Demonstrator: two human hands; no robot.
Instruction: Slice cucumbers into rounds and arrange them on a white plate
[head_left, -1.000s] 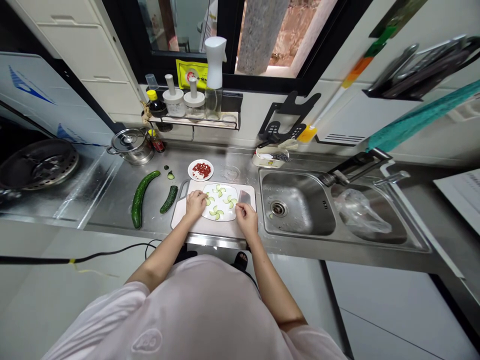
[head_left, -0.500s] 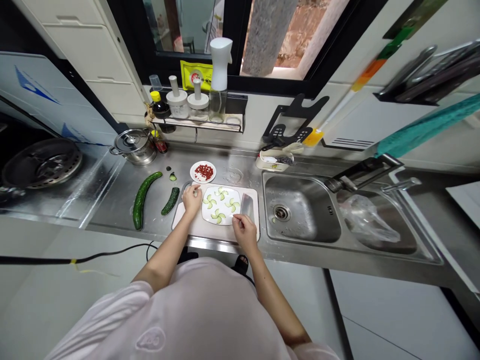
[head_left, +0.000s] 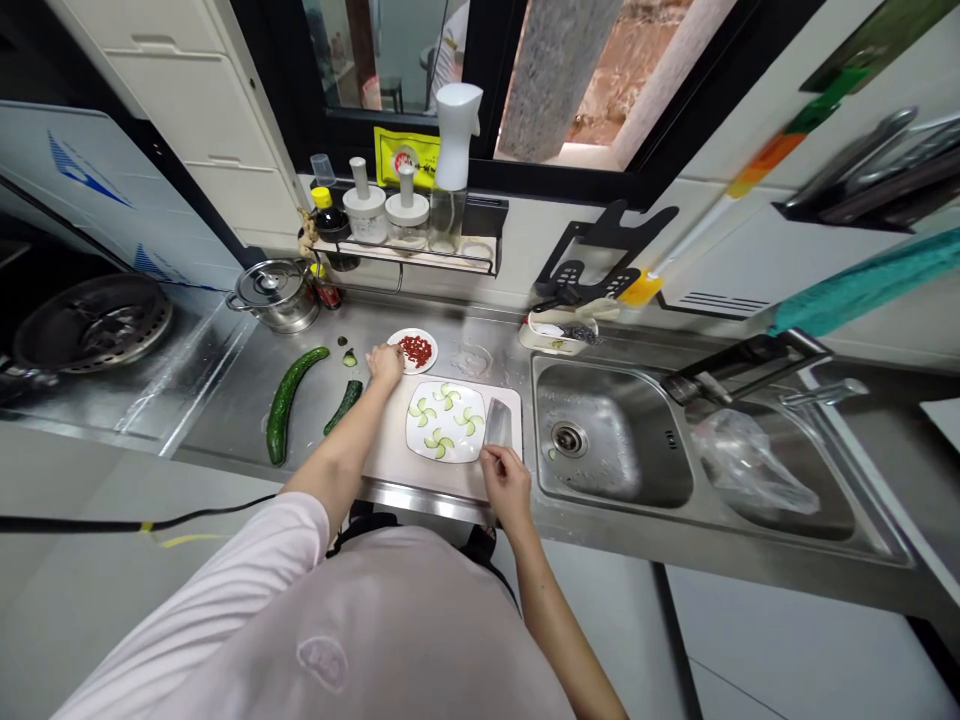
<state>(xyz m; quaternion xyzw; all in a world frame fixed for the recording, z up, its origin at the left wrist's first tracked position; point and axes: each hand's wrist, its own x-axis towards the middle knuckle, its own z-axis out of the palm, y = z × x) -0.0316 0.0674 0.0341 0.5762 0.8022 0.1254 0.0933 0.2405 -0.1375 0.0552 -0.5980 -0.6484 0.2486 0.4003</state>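
My left hand (head_left: 385,366) is at the left rim of a small white plate (head_left: 400,337) of chopped red pieces. Its fingers are bent and closed at that rim. My right hand (head_left: 508,486) has thumb and fingers pressed together near the lower right corner of a larger white plate (head_left: 444,417); what they pinch, if anything, is too small to see. Pale green slices form several pinwheels (head_left: 439,442) on this plate. It lies on a pale cutting board (head_left: 390,450). A knife blade (head_left: 498,422) lies beside the plate; my right hand covers where its handle lies.
A long cucumber (head_left: 283,405), a cut cucumber piece (head_left: 343,407) and small scraps (head_left: 349,357) lie left of the board. Behind stand a lidded pot (head_left: 281,298) and a seasoning rack (head_left: 420,254). The double sink (head_left: 622,460) is on the right, with a plastic bag (head_left: 742,455) in its far basin.
My left hand has moved away from the cutting board's upper left, forward to the small plate's rim. My right hand stays near the larger plate's lower right corner. The view has shifted slightly.
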